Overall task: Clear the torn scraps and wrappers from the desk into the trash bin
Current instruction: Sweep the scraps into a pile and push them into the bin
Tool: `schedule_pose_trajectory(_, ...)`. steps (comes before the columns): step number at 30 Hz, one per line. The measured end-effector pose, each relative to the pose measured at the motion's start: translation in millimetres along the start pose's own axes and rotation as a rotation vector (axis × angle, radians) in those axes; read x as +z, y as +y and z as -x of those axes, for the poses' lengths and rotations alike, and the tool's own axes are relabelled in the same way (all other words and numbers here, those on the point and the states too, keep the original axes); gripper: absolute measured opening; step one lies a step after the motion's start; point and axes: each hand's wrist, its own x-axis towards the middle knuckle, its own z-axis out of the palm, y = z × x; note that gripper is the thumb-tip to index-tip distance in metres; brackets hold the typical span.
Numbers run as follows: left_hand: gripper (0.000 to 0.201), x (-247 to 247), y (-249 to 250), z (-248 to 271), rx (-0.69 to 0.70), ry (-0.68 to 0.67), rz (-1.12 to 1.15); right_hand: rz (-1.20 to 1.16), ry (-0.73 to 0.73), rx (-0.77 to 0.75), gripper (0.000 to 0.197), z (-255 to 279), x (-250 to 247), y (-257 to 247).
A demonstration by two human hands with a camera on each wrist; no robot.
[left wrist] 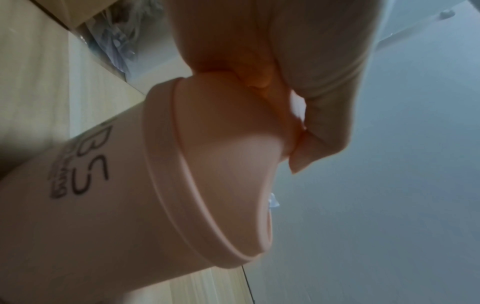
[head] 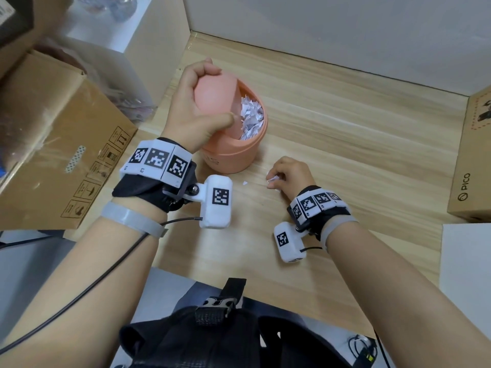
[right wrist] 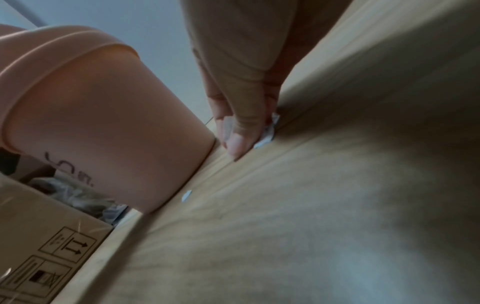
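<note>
A salmon-pink trash bin [head: 233, 152] stands on the wooden desk [head: 358, 134]. My left hand [head: 210, 96] grips its swing lid [head: 212, 94] from above and holds it tilted, so the opening shows. Torn white scraps [head: 251, 116] fill the bin. In the left wrist view my curled fingers [left wrist: 324, 82] wrap the lid [left wrist: 233, 164]. To the right of the bin, my right hand [head: 276, 177] is down on the desk and pinches a few white paper scraps [head: 273, 179]; the same scraps [right wrist: 270, 131] appear in the right wrist view. One tiny scrap [head: 244, 183] lies loose near the bin's base.
A large cardboard box [head: 66, 144] lies at the left, close to the bin. A PICO box [head: 473, 160] stands at the right edge, with a white sheet [head: 467, 261] below it. A white wall [head: 332, 35] closes the back. A black strap [head: 220, 309] is at the front edge.
</note>
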Motion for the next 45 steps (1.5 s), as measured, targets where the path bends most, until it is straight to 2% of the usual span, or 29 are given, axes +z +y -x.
schedule_pose_trajectory(3, 0.059, 0, 1, 1, -0.009, -0.005, 0.004, 0.039, 0.009, 0.009, 0.010, 1, 2, -2)
schedule_pose_trajectory(7, 0.058, 1, 1, 0, -0.015, -0.008, 0.011, 0.143, -0.049, 0.013, 0.012, 0, 1, -5)
schedule_pose_trajectory(9, 0.058, 1, 1, 0, -0.015, -0.006, 0.023, 0.117, -0.038, 0.057, 0.013, 0, -1, -7)
schedule_pose_trajectory(13, 0.059, 2, 1, 0, -0.010, -0.006, 0.041, -0.239, 0.096, 0.141, 0.021, 5, -21, -25)
schedule_pose_trajectory(16, 0.061, 2, 1, 0, -0.009, -0.005, 0.025, -0.422, 0.201, 0.049, 0.033, 2, -50, -58)
schedule_pose_trajectory(19, 0.061, 2, 2, 1, 0.001, -0.001, 0.010, -0.496, 0.253, -0.078, 0.033, -5, -74, -100)
schedule_pose_trajectory(21, 0.061, 2, 6, 2, 0.001, 0.003, 0.005, -0.462, 0.235, -0.114, 0.030, -10, -79, -122)
schedule_pose_trajectory(25, 0.064, 2, 11, 5, 0.017, 0.025, -0.024, -0.196, 0.124, -0.104, 0.012, -14, -81, -141)
schedule_pose_trajectory(28, 0.063, 2, 12, 5, 0.026, 0.031, -0.038, -0.044, 0.060, -0.110, 0.025, -12, -85, -145)
schedule_pose_trajectory(31, 0.061, 2, 10, 4, 0.011, 0.017, -0.014, -0.031, 0.069, -0.121, 0.027, -8, -89, -148)
schedule_pose_trajectory(37, 0.060, 2, 5, 2, 0.009, 0.011, -0.017, -0.207, 0.210, -0.087, 0.024, 1, -93, -118)
schedule_pose_trajectory(40, 0.059, 1, 4, 2, 0.017, 0.003, -0.030, -0.324, 0.203, 0.068, 0.026, 8, -72, -71)
schedule_pose_trajectory(43, 0.059, 0, 3, 1, 0.018, 0.005, -0.023, -0.283, 0.154, 0.234, 0.030, 17, -40, -28)
schedule_pose_trajectory(45, 0.059, 1, 1, 1, 0.021, 0.004, 0.012, -0.203, 0.129, 0.248, 0.040, 22, -22, -12)
